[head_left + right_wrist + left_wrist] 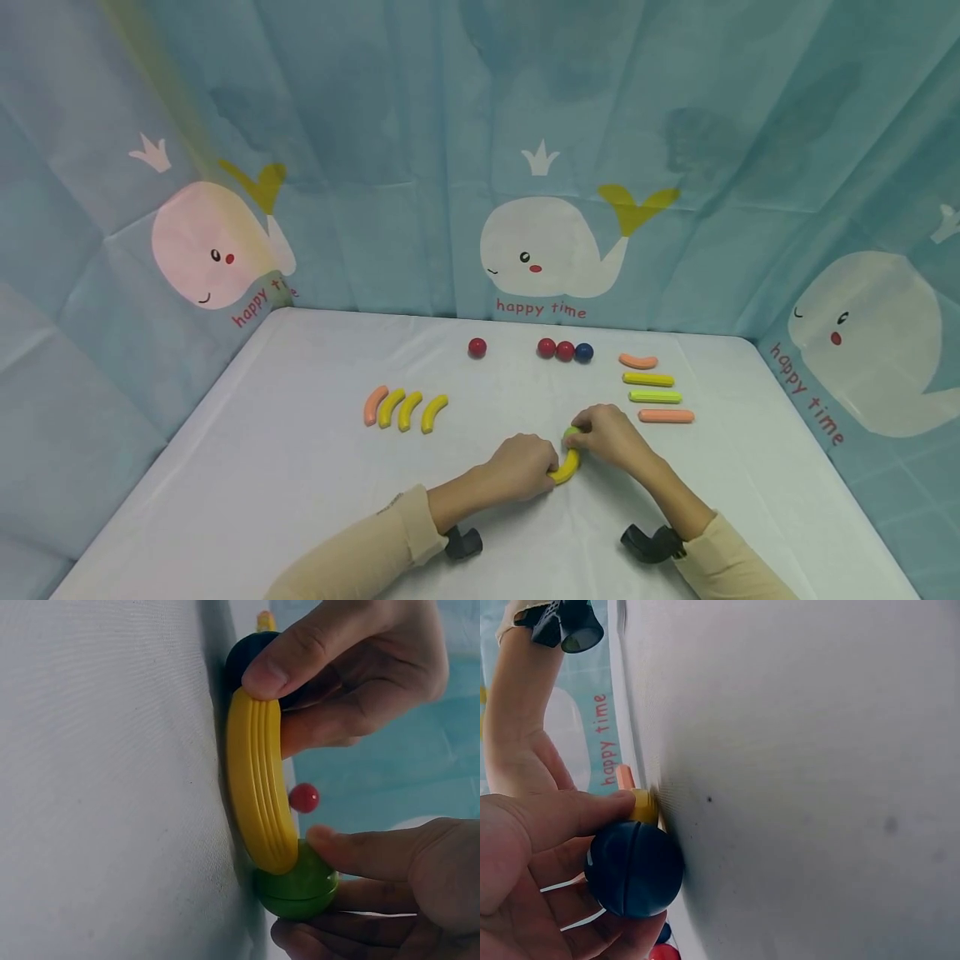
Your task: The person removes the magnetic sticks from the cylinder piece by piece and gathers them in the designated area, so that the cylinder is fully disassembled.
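Note:
A yellow curved bar (259, 780) with grooves along its side lies between two balls on the white table. My left hand (521, 468) holds a dark blue ball (635, 868) at the bar's near end, its thumb also touching the bar. In the head view that ball is hidden behind the hand. At the far end, a green ball (300, 881) sits against the bar, pinched by my right hand (611, 435). Both balls appear to touch the bar's ends; whether they are fixed to it I cannot tell.
Left of the hands stand an orange curved bar (376, 405) and three yellow ones (409, 411). Behind are a lone red ball (477, 347), two red balls (556, 350) and a blue ball (583, 352). Several bars (655, 397) lie at right. A whale-print curtain (405, 250) surrounds the table.

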`<state>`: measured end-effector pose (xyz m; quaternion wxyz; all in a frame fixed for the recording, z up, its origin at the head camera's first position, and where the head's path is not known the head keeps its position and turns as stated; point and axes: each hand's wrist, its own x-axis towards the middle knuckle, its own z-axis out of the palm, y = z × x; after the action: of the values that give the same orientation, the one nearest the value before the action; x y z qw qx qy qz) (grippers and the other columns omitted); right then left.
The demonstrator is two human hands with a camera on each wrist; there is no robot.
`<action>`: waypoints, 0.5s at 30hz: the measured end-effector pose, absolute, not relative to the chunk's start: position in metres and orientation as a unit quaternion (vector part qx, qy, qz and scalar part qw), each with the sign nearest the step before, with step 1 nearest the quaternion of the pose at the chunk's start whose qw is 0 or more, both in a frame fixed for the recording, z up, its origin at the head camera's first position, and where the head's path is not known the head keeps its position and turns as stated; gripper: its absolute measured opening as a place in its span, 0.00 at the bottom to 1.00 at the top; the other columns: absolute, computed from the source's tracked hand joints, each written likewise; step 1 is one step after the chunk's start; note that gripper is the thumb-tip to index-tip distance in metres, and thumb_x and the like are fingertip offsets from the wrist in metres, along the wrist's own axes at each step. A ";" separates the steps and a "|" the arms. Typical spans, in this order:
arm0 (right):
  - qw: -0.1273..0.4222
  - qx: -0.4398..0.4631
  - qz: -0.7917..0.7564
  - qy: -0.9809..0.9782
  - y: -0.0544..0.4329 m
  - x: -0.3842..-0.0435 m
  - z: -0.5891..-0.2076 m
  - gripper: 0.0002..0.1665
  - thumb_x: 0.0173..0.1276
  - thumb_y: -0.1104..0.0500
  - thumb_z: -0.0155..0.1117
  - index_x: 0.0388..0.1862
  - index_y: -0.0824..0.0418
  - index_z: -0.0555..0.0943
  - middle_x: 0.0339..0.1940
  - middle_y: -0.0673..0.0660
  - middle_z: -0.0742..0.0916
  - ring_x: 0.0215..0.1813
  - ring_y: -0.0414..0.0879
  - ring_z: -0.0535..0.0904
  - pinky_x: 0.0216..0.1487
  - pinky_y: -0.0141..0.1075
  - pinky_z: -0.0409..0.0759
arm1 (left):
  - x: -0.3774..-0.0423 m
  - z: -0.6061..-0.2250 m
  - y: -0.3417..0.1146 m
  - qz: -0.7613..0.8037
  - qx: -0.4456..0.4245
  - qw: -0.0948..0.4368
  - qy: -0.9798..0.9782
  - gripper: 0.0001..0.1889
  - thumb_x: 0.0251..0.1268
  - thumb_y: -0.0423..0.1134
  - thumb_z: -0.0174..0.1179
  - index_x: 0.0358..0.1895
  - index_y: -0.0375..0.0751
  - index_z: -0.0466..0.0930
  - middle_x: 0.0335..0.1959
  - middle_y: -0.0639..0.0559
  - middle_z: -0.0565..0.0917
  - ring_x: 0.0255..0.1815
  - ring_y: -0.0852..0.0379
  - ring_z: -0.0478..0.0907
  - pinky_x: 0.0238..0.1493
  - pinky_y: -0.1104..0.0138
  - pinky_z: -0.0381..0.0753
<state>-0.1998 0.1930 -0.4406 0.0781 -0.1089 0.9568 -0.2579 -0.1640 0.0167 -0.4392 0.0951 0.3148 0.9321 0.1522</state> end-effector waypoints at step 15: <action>0.046 -0.117 -0.244 0.962 0.197 -0.215 -0.429 0.17 0.58 0.59 0.73 0.44 0.67 0.86 0.38 0.58 0.89 0.37 0.45 0.80 0.39 0.39 0.83 | -0.167 -0.440 0.015 0.165 0.290 0.121 0.935 0.07 0.55 0.39 0.71 0.38 0.45 0.90 0.27 0.58 0.86 0.23 0.67 0.71 0.31 0.76 0.74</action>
<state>-0.2148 0.1974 -0.4290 0.0458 -0.1175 0.9616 -0.2437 -0.1675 0.0153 -0.4400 0.1213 0.2905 0.9347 0.1653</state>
